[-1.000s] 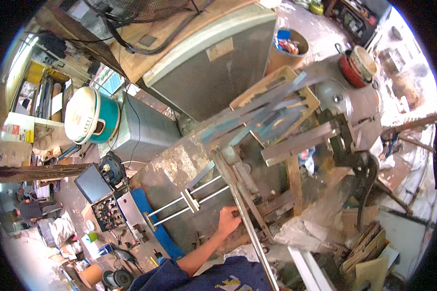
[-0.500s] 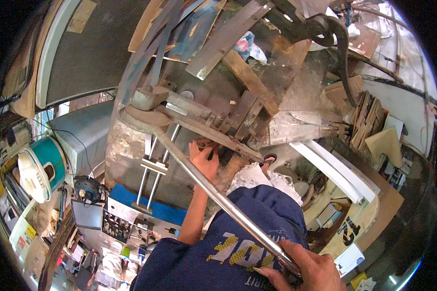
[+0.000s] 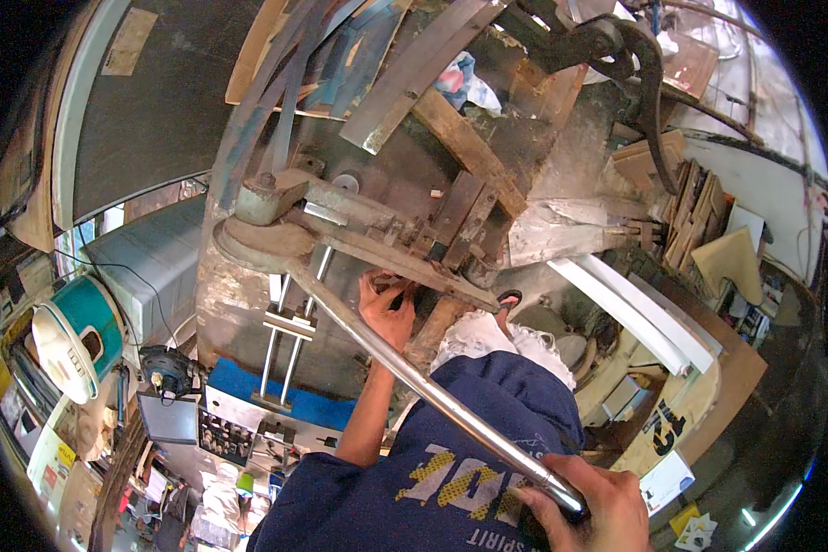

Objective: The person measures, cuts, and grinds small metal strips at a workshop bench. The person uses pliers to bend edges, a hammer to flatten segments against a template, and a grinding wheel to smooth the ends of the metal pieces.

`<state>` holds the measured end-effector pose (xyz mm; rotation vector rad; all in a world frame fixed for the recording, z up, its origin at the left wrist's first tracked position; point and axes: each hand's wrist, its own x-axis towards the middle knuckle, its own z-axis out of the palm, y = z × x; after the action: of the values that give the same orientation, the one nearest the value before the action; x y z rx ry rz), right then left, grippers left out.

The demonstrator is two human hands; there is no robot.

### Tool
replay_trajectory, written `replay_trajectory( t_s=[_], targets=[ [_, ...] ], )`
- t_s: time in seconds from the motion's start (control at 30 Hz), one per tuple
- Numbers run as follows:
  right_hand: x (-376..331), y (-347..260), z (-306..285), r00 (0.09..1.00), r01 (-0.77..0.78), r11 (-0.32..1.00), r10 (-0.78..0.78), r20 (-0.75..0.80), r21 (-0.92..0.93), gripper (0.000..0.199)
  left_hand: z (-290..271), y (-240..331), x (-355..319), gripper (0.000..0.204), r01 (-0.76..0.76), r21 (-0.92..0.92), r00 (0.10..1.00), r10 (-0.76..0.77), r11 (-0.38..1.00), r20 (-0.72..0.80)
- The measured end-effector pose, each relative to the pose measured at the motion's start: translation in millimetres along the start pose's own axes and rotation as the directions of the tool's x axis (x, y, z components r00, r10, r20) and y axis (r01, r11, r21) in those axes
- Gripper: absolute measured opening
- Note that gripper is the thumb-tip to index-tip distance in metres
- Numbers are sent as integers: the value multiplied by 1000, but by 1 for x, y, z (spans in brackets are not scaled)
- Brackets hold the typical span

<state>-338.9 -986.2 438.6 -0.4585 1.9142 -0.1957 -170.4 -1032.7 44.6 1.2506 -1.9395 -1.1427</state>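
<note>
The long metal lever (image 3: 432, 386) runs on a slant across the middle of the view, its long axis going from the upper left down to the lower right. Its upper end joins a rounded, rusty pivot head (image 3: 262, 244) on the heavy iron press (image 3: 377, 230), and its shiny free end points toward the person at the lower right. The right hand (image 3: 589, 506) grips that free end, fingers curled tight around the bar close to the lower edge of the picture. The left hand (image 3: 386, 308) reaches up under the slanting arm of the press, just left of the lever; its fingers are bent close about a small dark piece there, though what that piece is cannot be told. The lever crosses over the person's blue shirt (image 3: 414, 488). To the left of the press, two thin steel rods (image 3: 281, 354) run side by side down to a blue base (image 3: 276, 400). A teal and white fan (image 3: 78, 336) stands well apart at the left edge.
</note>
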Motion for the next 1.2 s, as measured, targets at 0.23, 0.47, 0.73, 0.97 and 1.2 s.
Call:
replay_trajectory(
  t_s=[0.23,0.47,0.73,0.97,1.2],
  targets=[
    [14,10,3,998,-33,983,41,39,-182,17,2,-1,-6,29,138,-185,990,-127,973,68],
    [93,122,34,997,81,903,-68,45,-422,19,2,10,-4,67,472,-80,872,-452,878,188],
    [85,104,33,996,86,902,-62,70,-424,21,-1,1,-2,73,421,-184,905,-397,888,154],
    [124,166,51,932,339,829,-360,41,-444,19,-1,1,10,49,333,-99,941,-325,938,93],
    [105,130,46,962,270,859,-257,89,-436,29,-13,5,5,64,409,-185,913,-398,894,92]
  ],
)
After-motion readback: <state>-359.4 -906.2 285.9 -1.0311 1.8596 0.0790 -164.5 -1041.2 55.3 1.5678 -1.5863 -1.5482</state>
